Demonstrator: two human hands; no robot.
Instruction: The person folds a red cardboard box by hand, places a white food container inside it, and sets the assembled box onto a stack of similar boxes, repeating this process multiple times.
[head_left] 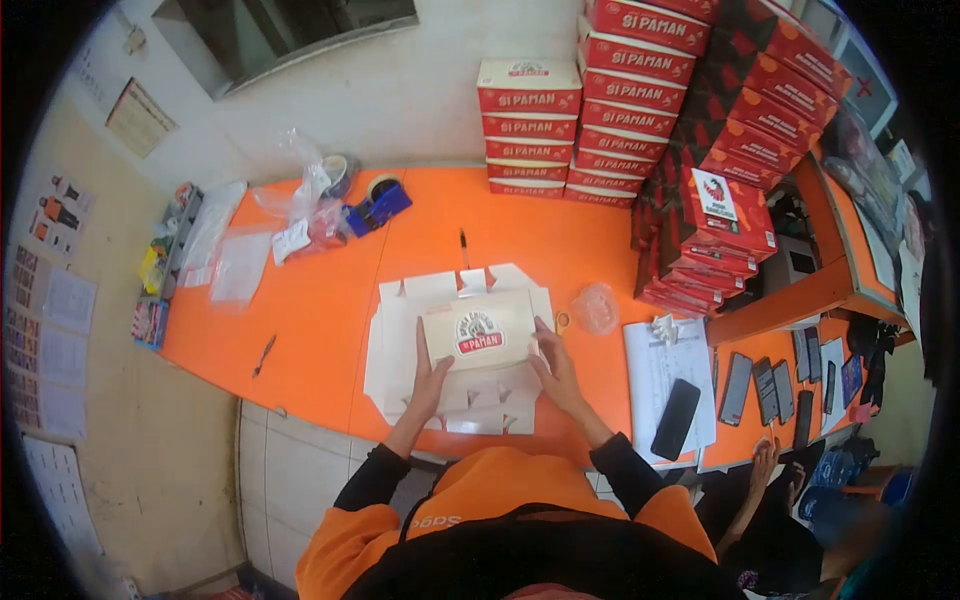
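A cream food box (pixel 510 310) with a round chicken logo and a red "Paman" label is held between my two hands, its lid facing up. My left hand (pixel 430 378) grips its left edge, thumb near the lower corner. On the opposite side, my right hand (pixel 556 368) presses the right edge, fingers along it. Beneath the box lie flat, unfolded white box blanks (pixel 400 355) with slots and flaps. A black pen (pixel 463 249) lies just beyond them, and a clear plastic tub (pixel 596 308) sits to the right.
Stacked red "Si Paman" boxes (pixel 527 128) stand at the back, with more red boxes (pixel 725 210) at right. A blue tape dispenser (pixel 377 207) is at back left. A phone (pixel 677 420) rests on papers (pixel 645 380); another person's hand (pixel 765 455) is at lower right.
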